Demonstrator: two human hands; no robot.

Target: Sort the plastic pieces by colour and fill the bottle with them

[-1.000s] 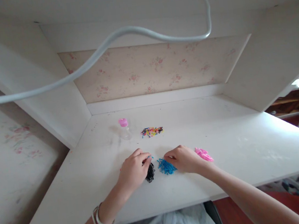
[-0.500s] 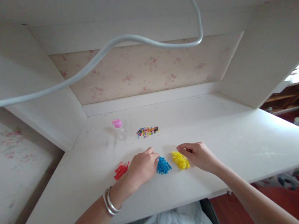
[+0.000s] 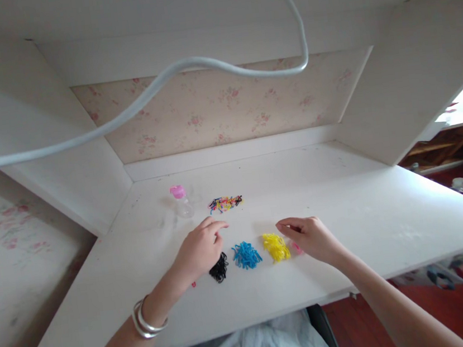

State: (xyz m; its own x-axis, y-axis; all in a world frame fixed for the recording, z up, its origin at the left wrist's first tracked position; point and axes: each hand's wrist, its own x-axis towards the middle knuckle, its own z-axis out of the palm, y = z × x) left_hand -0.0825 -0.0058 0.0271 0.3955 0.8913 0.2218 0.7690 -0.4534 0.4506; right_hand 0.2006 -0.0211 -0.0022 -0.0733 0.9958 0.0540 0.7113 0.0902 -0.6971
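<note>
My left hand (image 3: 200, 247) hovers between the black pile and the mixed pile, index finger stretched out, with nothing visible in it. Partly beneath it lies a pile of black loops (image 3: 219, 269) resembling small rubber bands. A bit of the red pile (image 3: 193, 284) peeks out under my left wrist. To the right are a blue pile (image 3: 247, 255) and a yellow pile (image 3: 276, 247). My right hand (image 3: 309, 237) is pinched just above and right of the yellow pile; whatever its fingertips hold is hidden. It partly covers some pink loops (image 3: 297, 248). Farther back lies a mixed-colour pile (image 3: 225, 203).
A clear bottle with a pink cap (image 3: 178, 192) stands left of the mixed pile. All this rests on a white desk (image 3: 344, 199) with side panels and a back wall. A white cable (image 3: 201, 60) crosses the upper view.
My left hand has moved left and up, away from the blue pile, extending its index finger and uncovering the black pile. My right hand stays about the same, with pink loops now showing beside it.
</note>
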